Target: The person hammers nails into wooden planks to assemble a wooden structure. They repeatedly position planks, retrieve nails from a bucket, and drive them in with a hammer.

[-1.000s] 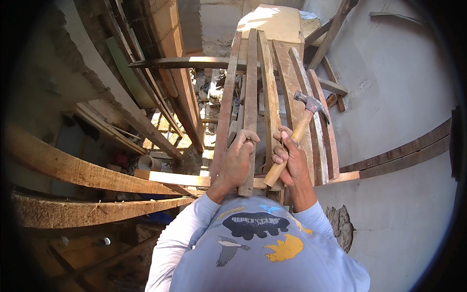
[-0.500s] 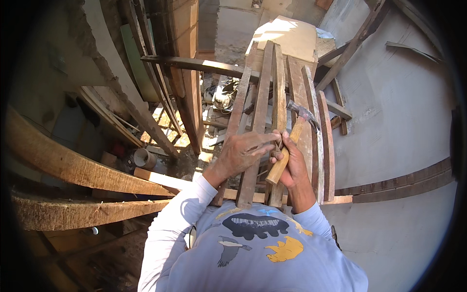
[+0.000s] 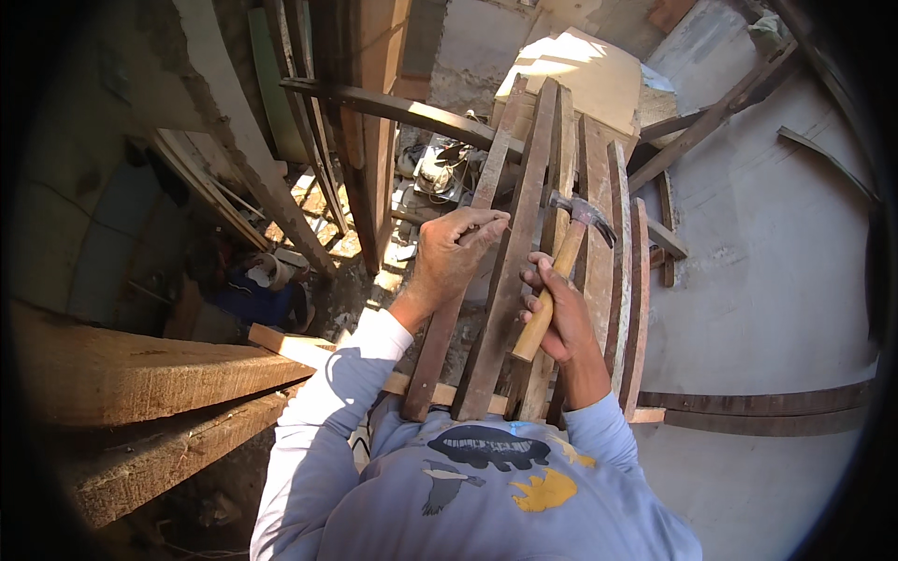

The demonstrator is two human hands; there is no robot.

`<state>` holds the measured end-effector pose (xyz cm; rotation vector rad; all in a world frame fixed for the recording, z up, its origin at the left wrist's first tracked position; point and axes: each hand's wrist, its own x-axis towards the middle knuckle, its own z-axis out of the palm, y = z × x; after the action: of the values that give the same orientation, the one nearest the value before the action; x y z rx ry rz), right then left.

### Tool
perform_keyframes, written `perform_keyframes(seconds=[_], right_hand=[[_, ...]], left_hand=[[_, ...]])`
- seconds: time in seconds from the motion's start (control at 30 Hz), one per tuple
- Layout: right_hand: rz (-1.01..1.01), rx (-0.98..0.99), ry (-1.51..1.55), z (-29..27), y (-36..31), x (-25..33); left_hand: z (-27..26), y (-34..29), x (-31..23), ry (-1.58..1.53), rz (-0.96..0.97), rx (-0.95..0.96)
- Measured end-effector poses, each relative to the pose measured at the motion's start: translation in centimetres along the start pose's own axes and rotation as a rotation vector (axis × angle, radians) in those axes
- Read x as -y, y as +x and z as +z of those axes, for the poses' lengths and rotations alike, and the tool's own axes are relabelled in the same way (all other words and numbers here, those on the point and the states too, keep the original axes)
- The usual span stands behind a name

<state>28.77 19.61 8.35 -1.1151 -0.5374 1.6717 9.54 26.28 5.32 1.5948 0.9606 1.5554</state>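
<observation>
A claw hammer (image 3: 566, 245) with a yellowish wooden handle is gripped in my right hand (image 3: 564, 318), its metal head pointing away from me. My left hand (image 3: 451, 257) is raised to the left of it, thumb and fingers pinched together; whatever they may hold is too small to make out. Beneath both hands, several long wooden battens (image 3: 510, 252) run side by side away from my body. The left hand is over the leftmost batten (image 3: 454, 323), and the hammer hangs above those in the middle.
Two thick rough beams (image 3: 168, 383) reach in from the left. A dark crossbar (image 3: 402, 109) spans behind the battens, near a pale board (image 3: 580, 75). Grey wall panels (image 3: 748, 271) stand at the right. Below left, a person in blue (image 3: 253, 297) is partly visible near a bucket (image 3: 271, 271).
My left hand has moved away from the right hand, up and to the left, still pinched. The right hand keeps the hammer, slightly lower. The view has shifted, and the person below has come into sight.
</observation>
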Motion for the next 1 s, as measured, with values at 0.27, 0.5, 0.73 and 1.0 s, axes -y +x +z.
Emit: perform_keyframes(seconds=[0.27, 0.5, 0.73, 1.0], right_hand=[[-0.288, -0.22, -0.655, -6.3, 12.1, 1.4], [-0.306, -0.271, -0.544, -4.7, 13.6, 3.0], [-0.247, -0.248, -0.855, -4.0, 10.6, 10.5], [-0.455, -0.231, -0.878, -3.8, 12.7, 13.6]], left_hand=[[2.4, 9.6, 7.8, -0.167, -0.34, -0.033], [7.6, 18.8, 17.3, 0.021, -0.341, -0.053], [15.8, 24.4, 21.4, 0.295, -0.422, -0.182], [19.1, 23.1, 20.7, 0.213, -0.486, -0.276]])
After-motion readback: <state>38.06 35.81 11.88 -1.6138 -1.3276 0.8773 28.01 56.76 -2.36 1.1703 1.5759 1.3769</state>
